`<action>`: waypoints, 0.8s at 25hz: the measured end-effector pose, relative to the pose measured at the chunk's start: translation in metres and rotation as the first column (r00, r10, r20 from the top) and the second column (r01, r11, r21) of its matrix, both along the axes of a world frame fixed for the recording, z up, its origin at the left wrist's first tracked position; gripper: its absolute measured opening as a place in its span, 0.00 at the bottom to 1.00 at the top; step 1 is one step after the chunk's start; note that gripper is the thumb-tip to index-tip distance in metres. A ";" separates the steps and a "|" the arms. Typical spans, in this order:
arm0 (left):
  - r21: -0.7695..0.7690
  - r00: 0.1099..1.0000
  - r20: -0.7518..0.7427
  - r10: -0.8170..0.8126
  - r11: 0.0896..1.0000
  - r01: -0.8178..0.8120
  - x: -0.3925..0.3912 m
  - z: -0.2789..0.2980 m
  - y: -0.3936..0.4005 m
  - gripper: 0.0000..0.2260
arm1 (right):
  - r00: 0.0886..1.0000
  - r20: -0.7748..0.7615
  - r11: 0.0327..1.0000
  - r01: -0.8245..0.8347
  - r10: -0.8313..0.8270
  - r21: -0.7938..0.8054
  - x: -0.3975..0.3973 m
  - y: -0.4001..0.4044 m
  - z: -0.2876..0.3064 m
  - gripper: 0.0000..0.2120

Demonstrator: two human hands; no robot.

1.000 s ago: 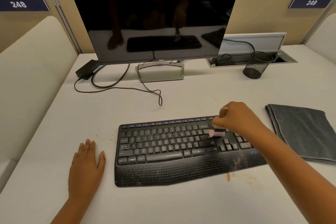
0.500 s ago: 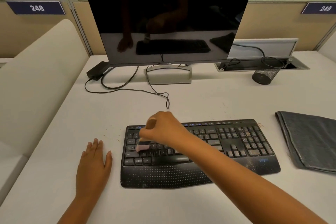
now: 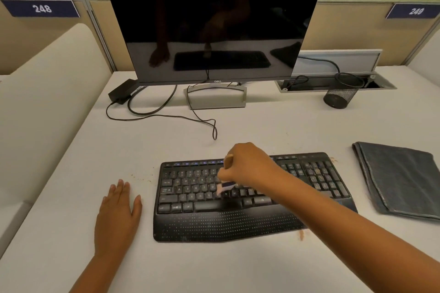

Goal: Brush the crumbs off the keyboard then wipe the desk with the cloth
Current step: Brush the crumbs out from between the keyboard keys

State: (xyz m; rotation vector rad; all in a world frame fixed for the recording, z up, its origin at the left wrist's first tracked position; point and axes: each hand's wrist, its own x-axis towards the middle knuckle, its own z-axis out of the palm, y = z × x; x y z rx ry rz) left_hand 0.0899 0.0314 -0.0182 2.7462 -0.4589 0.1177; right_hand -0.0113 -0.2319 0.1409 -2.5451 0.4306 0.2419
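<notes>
- Brushing is in progress: the right hand is curled around a small brush, whose wooden handle end shows above the fist and whose pale bristles rest on the middle key rows of the keyboard.
- The left hand lies flat on the counter, fingers straight, just beside the keyboard's left edge and holding nothing. Pressing it against that edge would help stop the keyboard from sliding.
- Crumbs show on the number-pad keys at the far right, in a small pile on the counter by the keyboard's near right corner, and scattered by its far left corner. The step is judged unfinished.
- Recommended technique: work the bristles along each key row in one direction only, then off the edge, so that debris is not driven back between the keys.
- Keep pressure light. Hard strokes may press crumbs under the keycaps.
- Tilt the bristles into the gaps between keys.
- Sweep toward the existing pile, so that a single pass of the cloth can collect it.
- The cloth lies folded on the counter, right of the keyboard and apart from it. Keep crumbs off it until wiping begins.
</notes>
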 end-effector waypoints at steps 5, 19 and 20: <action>0.021 1.000 -0.007 -0.002 1.000 0.003 0.002 -0.001 0.001 0.23 | 0.987 -0.056 0.984 0.143 -0.150 -0.107 -0.033 -0.053 0.007 0.14; 0.022 1.000 0.016 0.000 1.000 -0.001 0.002 -0.002 0.001 0.22 | 0.958 0.095 0.952 0.249 -0.269 0.180 -0.002 -0.047 0.014 0.07; 0.022 1.000 0.018 -0.001 1.000 0.000 0.002 -0.002 0.000 0.22 | 0.963 0.109 0.947 0.215 -0.246 0.238 0.010 -0.033 0.010 0.08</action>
